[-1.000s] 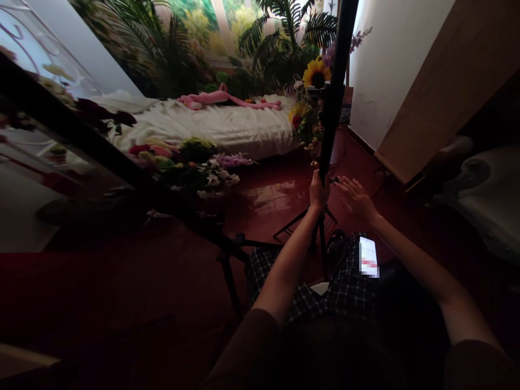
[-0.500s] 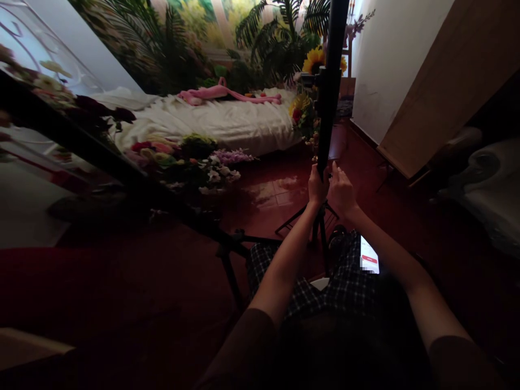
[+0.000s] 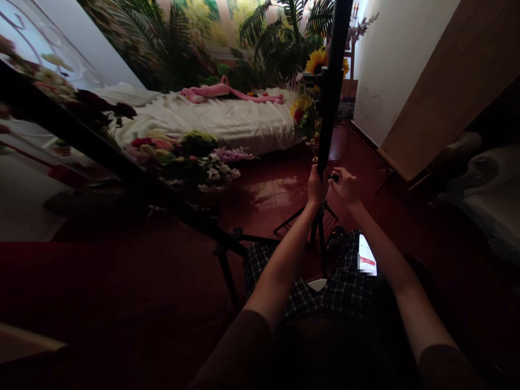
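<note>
A black tripod stand (image 3: 326,119) rises in front of me, its legs spread on the floor. My left hand (image 3: 316,187) is wrapped around its pole, low down. Just to the right, my right hand (image 3: 345,187) pinches a small black knob (image 3: 333,177) that sticks out from the side of the pole. Higher on the pole sits a black clamp collar (image 3: 319,78). A lit phone (image 3: 367,254) lies on my right thigh.
A second black pole (image 3: 142,181) slants across the left side. Artificial flowers (image 3: 195,154) front a bed with a white cover (image 3: 244,122), where a pink plush toy (image 3: 219,91) lies. At right are a leaning board (image 3: 422,103) and a pale sofa (image 3: 495,179).
My right hand has turned, and its fingers, raised and extended before, are now bent in a pinch at the knob. My left hand has kept its grip on the pole.
</note>
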The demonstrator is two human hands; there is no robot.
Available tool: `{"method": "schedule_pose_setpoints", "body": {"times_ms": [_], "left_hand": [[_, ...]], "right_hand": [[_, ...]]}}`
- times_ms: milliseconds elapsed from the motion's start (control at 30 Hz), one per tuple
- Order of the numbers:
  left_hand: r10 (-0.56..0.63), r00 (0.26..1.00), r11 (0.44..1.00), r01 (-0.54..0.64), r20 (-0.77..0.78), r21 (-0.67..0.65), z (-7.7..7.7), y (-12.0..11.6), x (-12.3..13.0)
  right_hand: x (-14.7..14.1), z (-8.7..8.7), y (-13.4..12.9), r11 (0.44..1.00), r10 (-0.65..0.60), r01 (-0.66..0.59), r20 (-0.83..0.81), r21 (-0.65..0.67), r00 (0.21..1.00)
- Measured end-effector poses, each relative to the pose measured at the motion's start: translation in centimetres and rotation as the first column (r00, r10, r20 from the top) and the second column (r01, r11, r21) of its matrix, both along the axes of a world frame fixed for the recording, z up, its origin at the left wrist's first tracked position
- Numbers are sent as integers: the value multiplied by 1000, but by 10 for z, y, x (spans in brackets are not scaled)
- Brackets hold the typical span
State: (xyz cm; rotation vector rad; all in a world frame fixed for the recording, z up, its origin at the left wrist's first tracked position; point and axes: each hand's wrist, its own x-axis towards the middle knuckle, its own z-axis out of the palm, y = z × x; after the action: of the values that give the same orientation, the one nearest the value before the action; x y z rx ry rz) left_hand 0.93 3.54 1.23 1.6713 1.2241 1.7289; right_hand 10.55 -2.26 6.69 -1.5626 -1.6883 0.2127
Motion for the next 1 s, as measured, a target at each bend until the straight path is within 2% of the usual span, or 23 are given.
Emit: {"method": "schedule_pose_setpoints", "body": {"times_ms": [300, 500, 567, 633, 767, 867, 1000], "left_hand": [[-14, 1000, 999, 13, 8, 30, -3, 2, -2], [-15, 1000, 1000, 15, -7, 9, -2, 1, -3], [-13, 1000, 1000, 13, 3, 22, -2, 1, -3], [-8, 1000, 1000, 8, 12, 27, -2, 0, -3], [5, 1000, 1000, -5, 2, 31, -2, 0, -2], [15, 1000, 999, -15, -1, 36, 0, -1, -1], [26, 1000, 999, -26, -10, 36, 1, -3, -1]], "right_hand": [[6, 12, 15, 999, -36, 36, 35, -18, 999], [13, 20, 32, 986, -99, 96, -10, -136, 995], [15, 14, 32, 987, -105, 95, -68, -131, 992], [16, 3, 28, 997, -54, 43, -194, -61, 980], [15, -24, 16, 994, 107, -89, -477, 61, 873], [10, -36, 13, 988, 102, -25, -517, 154, 850], [-3, -42, 18, 968, 39, 100, -532, 230, 846]]}}
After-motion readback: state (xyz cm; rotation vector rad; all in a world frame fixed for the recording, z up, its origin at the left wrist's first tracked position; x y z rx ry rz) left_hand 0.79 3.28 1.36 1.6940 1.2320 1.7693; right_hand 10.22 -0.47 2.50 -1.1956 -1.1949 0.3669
